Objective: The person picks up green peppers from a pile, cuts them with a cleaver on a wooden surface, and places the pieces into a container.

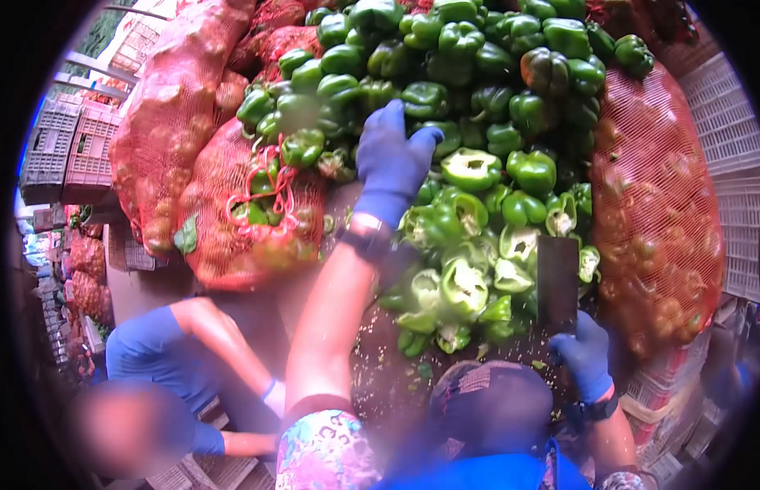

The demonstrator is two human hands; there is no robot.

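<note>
**Blue gloves at the pepper pile**

The left hand (392, 159), in a blue glove, is up on the heap of whole green peppers (445, 73), fingers curled down onto one; whether it has truly gripped it cannot be told. The right hand (586, 353), also gloved, is clenched around the handle of a cleaver (557, 282), blade upright beside the cut pepper halves (470, 269) lying on the seed-speckled bench (380, 367). Red mesh sacks (658, 204) flank the pile on both sides. At lower left, another person in a blue shirt (155, 347) sits close by.
</note>
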